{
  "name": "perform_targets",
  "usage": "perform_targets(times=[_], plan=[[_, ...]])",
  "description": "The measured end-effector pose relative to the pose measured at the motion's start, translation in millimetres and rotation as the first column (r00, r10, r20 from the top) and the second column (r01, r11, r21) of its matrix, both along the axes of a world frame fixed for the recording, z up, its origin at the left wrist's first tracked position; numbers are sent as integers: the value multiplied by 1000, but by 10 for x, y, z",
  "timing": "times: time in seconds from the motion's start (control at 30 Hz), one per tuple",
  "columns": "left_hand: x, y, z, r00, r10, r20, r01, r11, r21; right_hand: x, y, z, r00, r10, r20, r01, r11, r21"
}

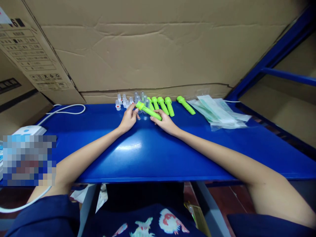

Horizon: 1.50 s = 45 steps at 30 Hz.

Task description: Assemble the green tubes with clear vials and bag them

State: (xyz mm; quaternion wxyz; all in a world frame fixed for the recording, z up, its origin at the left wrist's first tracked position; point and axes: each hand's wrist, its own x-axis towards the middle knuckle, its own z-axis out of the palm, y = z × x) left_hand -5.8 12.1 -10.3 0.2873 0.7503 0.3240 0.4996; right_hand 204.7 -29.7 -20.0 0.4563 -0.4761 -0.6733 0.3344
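A bright green tube-shaped handle (pixel 151 112), with a yellowish ring near its upper left end, is held slanting between both hands. My left hand (pixel 129 118) pinches the ringed end, and my right hand (pixel 165 121) grips the lower right end. Behind it, several similar green handles (pixel 163 106) lie side by side, and one more green handle (pixel 186 105) lies apart to their right. Several small clear-topped caps with white bases (pixel 118 104) stand just beyond my left hand. Taller clear domed pieces (pixel 136 96) are grouped beside them, partly hidden by the held handle.
Clear plastic sleeves with pale green contents (pixel 219 112) lie at the right of the blue table (pixel 148 151). A white power strip (pixel 31 130) and white cable (pixel 66 112) are at the left. Cardboard (pixel 148 49) walls the back; a blue metal frame (pixel 271 59) rises at right.
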Motion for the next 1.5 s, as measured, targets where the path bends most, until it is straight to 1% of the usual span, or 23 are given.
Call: perform_targets(times=[0.23, 0.6, 0.73, 1.0, 1.17, 1.5], plan=[[-4, -5, 8, 1000, 10, -2, -10, 1000, 8, 5, -39, 32, 999, -1, 44, -2, 997, 71], [-5, -49, 48, 1000, 13, 5, -13, 1000, 12, -3, -71, 107, 993, 13, 115, -22, 996, 83], [-8, -41, 38, 1000, 14, 16, -14, 1000, 13, 1, -85, 130, 985, 23, 172, -42, 994, 103], [-16, -39, 29, 998, 65, 13, -65, 997, 33, -19, -67, 94, 971, -29, 239, -15, 984, 177], [-24, -28, 18, 996, 91, 17, -92, 995, 26, -23, -78, 92, 962, -22, 271, -41, 973, 225], [-10, -28, 28, 998, 56, 23, -56, 998, 0, -32, -81, 90, 953, -7, 302, -66, 971, 231]])
